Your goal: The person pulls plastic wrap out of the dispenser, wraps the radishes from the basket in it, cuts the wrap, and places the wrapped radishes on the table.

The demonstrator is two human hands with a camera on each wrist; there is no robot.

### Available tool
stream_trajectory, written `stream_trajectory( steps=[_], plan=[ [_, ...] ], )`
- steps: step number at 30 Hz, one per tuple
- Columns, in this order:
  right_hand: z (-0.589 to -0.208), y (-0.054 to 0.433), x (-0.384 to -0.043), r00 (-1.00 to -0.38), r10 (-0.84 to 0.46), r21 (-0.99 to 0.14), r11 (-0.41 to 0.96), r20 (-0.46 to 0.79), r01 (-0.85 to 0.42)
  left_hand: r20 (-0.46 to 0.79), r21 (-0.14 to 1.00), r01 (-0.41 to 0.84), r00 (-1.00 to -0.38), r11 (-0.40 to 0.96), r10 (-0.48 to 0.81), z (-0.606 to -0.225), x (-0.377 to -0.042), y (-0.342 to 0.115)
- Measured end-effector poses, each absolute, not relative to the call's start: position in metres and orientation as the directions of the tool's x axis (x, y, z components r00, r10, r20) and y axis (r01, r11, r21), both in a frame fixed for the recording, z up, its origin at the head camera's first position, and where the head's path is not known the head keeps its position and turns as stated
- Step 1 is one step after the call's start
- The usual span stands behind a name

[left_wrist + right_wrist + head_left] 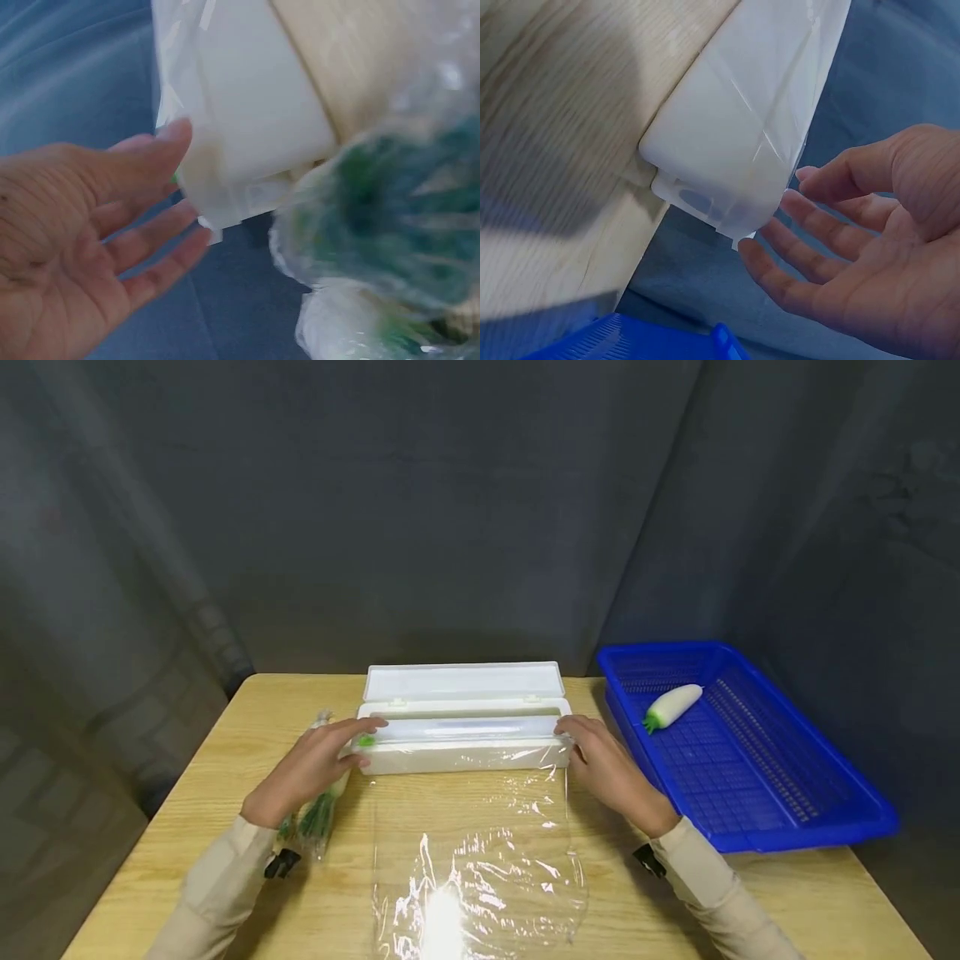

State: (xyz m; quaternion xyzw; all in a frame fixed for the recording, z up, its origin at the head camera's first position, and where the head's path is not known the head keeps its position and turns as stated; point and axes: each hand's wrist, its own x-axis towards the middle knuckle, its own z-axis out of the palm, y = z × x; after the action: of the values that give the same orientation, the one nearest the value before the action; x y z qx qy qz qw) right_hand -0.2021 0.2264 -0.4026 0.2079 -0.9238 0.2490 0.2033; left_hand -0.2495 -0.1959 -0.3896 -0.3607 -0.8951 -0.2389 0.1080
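Observation:
A white cling film box [427, 762] stands at mid-table with its lid [465, 682] tipped back. Inside lies a roll of cling film [465, 728], and a wide clear sheet of film [480, 860] runs from it over the front wall towards me. My left hand [318, 764] is at the box's left end, thumb low by the front corner and index finger by the roll's end. At the opposite end my right hand [607, 764] has its fingertips right at the corner. Both wrist views show loosely extended fingers around the box ends.
Left of the box, partly under my left forearm, lie film-wrapped vegetables [318, 818] with green tops. A blue plastic basket [840, 793] on the right holds one white radish [673, 706]. A dark curtain [450, 527] hangs behind the wooden table [217, 760].

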Motion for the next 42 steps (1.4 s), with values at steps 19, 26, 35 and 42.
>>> stream_trajectory(
  steps=[19,26,35,42],
  plan=[
    [-0.41,0.224,-0.202,-0.845,-0.242,-0.393,0.802,0.476,-0.45,0.449,0.342,0.67,-0.733,0.66,0.512,-0.404,-0.26,-0.194],
    [-0.412,0.225,-0.203,-0.83,-0.236,-0.387,0.798,0.505,-0.462,0.436,0.366,0.667,-0.739,0.649,0.513,-0.406,-0.263,-0.195],
    [-0.412,0.227,-0.214,-0.798,-0.236,-0.337,0.813,0.555,-0.475,0.456,0.353,0.669,-0.733,0.654,0.504,-0.403,-0.271,-0.192],
    [-0.413,0.23,-0.212,-0.807,-0.25,-0.33,0.817,0.535,-0.472,0.458,0.323,0.671,-0.728,0.667,0.51,-0.406,-0.272,-0.19]
  ],
)
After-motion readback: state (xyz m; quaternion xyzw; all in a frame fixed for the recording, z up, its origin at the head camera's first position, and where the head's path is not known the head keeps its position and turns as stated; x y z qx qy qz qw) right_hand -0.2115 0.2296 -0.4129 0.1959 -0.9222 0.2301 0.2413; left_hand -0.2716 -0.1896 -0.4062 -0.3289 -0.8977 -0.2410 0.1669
